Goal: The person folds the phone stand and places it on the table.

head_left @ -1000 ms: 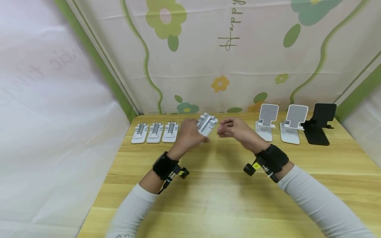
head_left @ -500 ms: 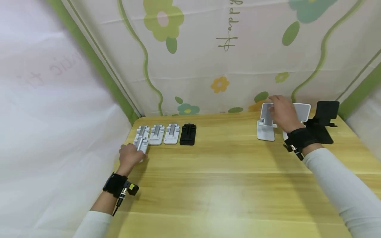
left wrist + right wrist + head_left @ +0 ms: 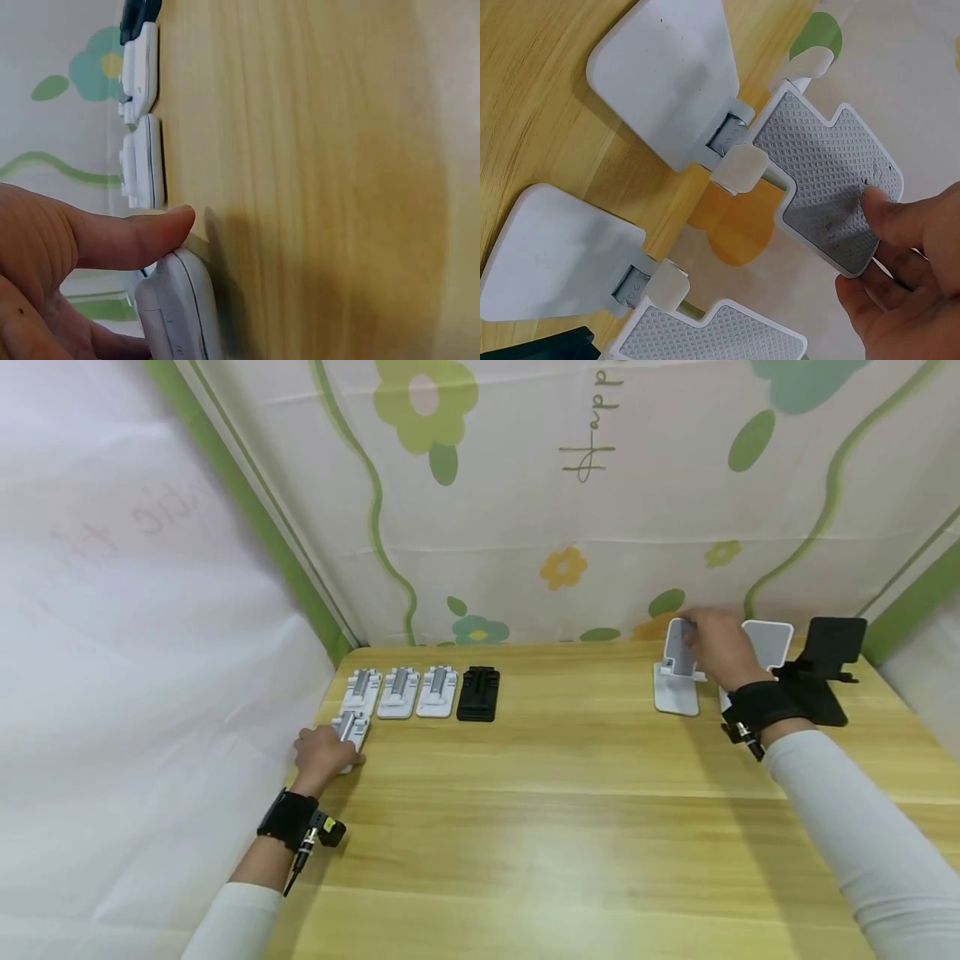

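At the table's left side, my left hand grips a folded white phone stand by its edges, just in front of the leftmost folded stand in the back row. The left wrist view shows the thumb on the near end of this folded phone stand. At the right, my right hand pinches the top of an unfolded white phone stand. In the right wrist view, the thumb lies on its grey textured plate and fingers are behind it. Its base is on the table.
Three folded white stands, one of them the middle stand, and a folded black stand form a row at the back left. Right of my right hand are another unfolded white stand and an unfolded black stand. A printed curtain hangs behind.
My left hand has carried the folded white stand from mid-table to the far left and lowered it. My right hand has moved right and taken hold of the unfolded white stand's plate.
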Tool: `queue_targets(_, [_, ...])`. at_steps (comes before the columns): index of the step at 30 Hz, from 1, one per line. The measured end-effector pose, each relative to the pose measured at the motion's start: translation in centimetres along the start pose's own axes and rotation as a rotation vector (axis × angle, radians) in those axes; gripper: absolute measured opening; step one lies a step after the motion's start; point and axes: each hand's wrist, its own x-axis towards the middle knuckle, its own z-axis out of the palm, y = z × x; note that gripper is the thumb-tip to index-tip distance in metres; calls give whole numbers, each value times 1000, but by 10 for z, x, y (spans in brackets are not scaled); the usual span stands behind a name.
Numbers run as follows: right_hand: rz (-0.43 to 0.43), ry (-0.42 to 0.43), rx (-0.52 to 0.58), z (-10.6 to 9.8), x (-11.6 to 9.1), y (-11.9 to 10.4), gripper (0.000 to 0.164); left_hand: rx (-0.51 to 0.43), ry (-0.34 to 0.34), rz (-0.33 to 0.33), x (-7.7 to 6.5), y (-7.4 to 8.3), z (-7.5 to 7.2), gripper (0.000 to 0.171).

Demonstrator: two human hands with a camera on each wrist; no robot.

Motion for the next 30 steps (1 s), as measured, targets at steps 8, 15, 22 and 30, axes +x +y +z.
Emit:
queue_targets(8, [27, 17, 7, -17, 3, 5, 35, 62, -29, 46, -2, 9, -8, 43])
queue_targets(15, [17, 99, 16, -15, 2, 4, 29, 158, -91, 109, -5, 12, -13, 64])
queue_targets(22, [-87, 187, 1, -18, -5, -14, 19, 129, 141, 228, -7, 41, -10, 57])
queue_targets(30, [-255, 215, 58, -20, -12, -96, 18, -314, -37, 465, -46, 148, -1, 36])
